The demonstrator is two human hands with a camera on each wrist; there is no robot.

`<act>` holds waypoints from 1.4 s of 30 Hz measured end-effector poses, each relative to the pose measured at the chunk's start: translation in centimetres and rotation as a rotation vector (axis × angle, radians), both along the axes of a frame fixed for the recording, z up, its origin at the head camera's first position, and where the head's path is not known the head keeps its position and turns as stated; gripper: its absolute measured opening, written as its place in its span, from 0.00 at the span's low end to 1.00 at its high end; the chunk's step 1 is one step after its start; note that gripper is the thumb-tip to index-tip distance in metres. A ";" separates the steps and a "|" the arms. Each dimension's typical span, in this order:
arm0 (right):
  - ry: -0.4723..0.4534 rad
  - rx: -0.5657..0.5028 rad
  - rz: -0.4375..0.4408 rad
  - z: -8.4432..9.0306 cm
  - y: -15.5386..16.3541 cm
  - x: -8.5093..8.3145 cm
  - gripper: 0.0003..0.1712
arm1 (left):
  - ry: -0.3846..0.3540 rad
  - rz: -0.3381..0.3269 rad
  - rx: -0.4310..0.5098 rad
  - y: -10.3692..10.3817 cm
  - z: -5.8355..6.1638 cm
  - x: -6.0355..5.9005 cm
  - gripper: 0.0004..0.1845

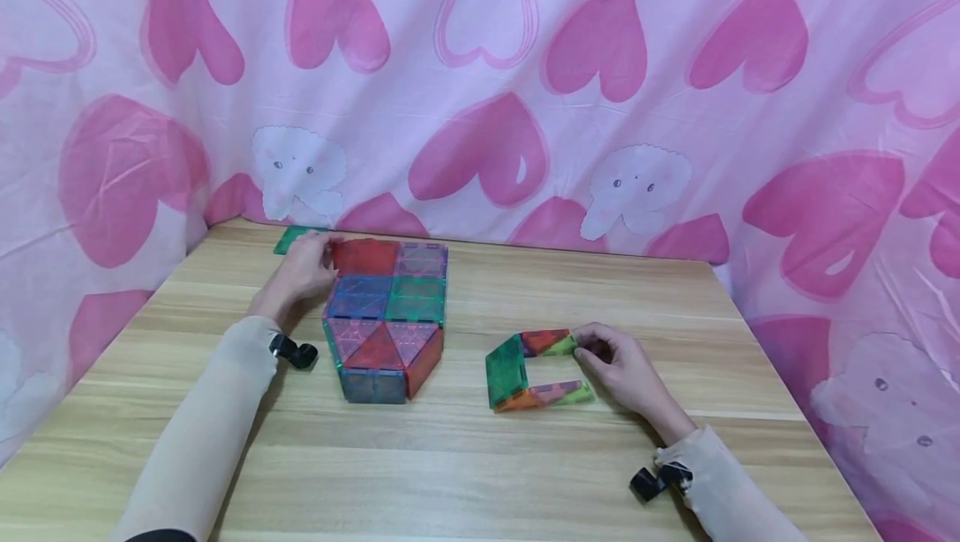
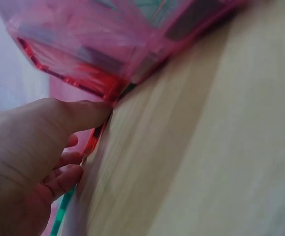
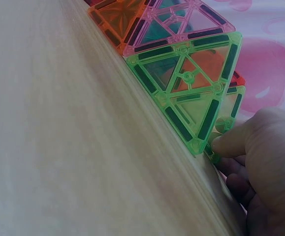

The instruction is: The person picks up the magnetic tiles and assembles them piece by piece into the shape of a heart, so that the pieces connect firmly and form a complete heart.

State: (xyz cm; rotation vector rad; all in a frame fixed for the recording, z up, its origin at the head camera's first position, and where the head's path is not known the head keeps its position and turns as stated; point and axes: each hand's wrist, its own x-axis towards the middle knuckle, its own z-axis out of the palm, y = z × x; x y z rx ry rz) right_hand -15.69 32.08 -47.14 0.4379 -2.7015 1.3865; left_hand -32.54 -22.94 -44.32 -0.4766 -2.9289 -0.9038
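Observation:
On the left of the table stands a larger block of translucent magnetic tiles (image 1: 416, 296), topped with red, purple, blue and green squares and, nearer, pink and red triangles. My left hand (image 1: 303, 267) is at its far left corner, where thumb and fingers pinch the edge of a red magnetic tile (image 2: 94, 140); the tile is partly hidden. To the right is a smaller, three-sided tile piece with a green square (image 1: 507, 373). My right hand (image 1: 618, 365) pinches the tip of its far lime-green triangular magnetic tile (image 3: 236, 98). A nearer lime-green triangle (image 3: 186, 88) stands in front.
A loose green tile (image 1: 291, 238) lies at the table's back left, just beyond my left hand. A pink heart-patterned curtain (image 1: 480, 108) hangs along the back and sides of the wooden table (image 1: 450, 475).

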 end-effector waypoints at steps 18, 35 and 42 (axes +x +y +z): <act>0.001 0.012 0.006 0.0 -0.1 -0.1 0.12 | 0.336 0.242 0.249 -2.1 2.4 1.4 0.36; 0.021 0.017 0.012 0.0 0.1 -0.2 0.12 | 0.482 -0.207 0.434 12.4 13.0 11.3 0.35; 0.015 0.007 0.013 0.1 0.0 -0.1 0.13 | 0.383 -0.340 0.383 19.9 10.0 15.2 0.35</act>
